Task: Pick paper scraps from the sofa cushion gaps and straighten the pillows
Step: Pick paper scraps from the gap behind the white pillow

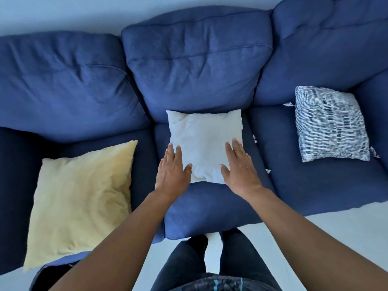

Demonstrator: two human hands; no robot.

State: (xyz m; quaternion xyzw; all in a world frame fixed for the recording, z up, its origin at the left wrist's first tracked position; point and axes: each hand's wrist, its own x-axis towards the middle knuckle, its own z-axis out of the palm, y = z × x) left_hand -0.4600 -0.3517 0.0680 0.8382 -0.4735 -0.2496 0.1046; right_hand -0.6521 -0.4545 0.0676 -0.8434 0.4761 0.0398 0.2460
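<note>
Resting flat on the white pillow [204, 143], both hands lie with fingers straight and together, thumbs spread; each grip is released, nothing clasped. The left hand [173, 172] covers the pillow's near left corner, the right hand [239, 169] its near right edge. This pillow lies on the middle seat of the blue sofa [195, 59], against the back cushion. A yellow pillow [81, 202] lies on the left seat, a patterned pillow [330, 124] on the right. Paper scraps [254, 138] show in the gap between middle and right seats
</note>
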